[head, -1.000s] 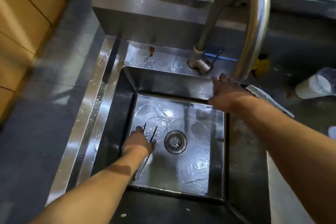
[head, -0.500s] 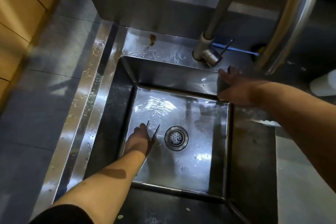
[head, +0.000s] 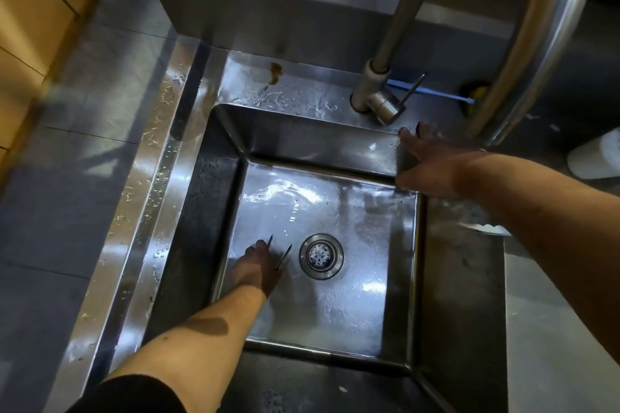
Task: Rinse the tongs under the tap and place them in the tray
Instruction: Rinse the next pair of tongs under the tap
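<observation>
Slim metal tongs [head: 284, 255] lie low in the steel sink [head: 339, 308], their two tips pointing away from me just left of the round drain [head: 321, 255]. My left hand [head: 258, 266] reaches down into the basin and grips the tongs; most of their length is hidden under the hand. My right hand [head: 432, 161] rests with spread fingers on the sink's back right corner, just below the tap's base and lever [head: 385, 104]. The tap's curved spout [head: 536, 43] arcs overhead at the right. A thin trickle of drops [head: 293, 211] falls toward the basin floor.
A wet steel ledge [head: 151, 178] runs along the sink's left side, with grey floor tiles and wooden cabinets beyond. A blue-handled brush with a yellow part [head: 469, 99] lies behind the tap. A white object [head: 597, 157] sits at the far right edge.
The view has shifted closer and lower over the sink. My left hand stays on the tongs by the drain. My right hand has stayed at the back right corner near the tap lever.
</observation>
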Tool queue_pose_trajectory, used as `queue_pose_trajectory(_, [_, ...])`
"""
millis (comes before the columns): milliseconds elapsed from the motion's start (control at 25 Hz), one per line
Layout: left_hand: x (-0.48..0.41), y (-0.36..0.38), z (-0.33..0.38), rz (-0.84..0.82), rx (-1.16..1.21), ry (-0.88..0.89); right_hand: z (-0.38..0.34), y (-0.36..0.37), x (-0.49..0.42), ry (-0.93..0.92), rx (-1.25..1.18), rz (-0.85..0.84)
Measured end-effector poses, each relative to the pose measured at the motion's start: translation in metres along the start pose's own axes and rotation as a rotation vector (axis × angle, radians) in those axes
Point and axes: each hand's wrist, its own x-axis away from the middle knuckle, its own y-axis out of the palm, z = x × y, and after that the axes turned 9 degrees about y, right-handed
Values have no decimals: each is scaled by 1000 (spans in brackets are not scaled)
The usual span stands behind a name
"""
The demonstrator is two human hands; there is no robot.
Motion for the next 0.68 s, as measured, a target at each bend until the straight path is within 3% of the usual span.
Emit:
queue_pose_trajectory(520, [11,2,-4,77,-2,-20,-2,-2,4,1,18,-10])
queue_pose_trajectory(680, [12,-4,-4,25,49,-56,-2,-1,2,-5,57,-13])
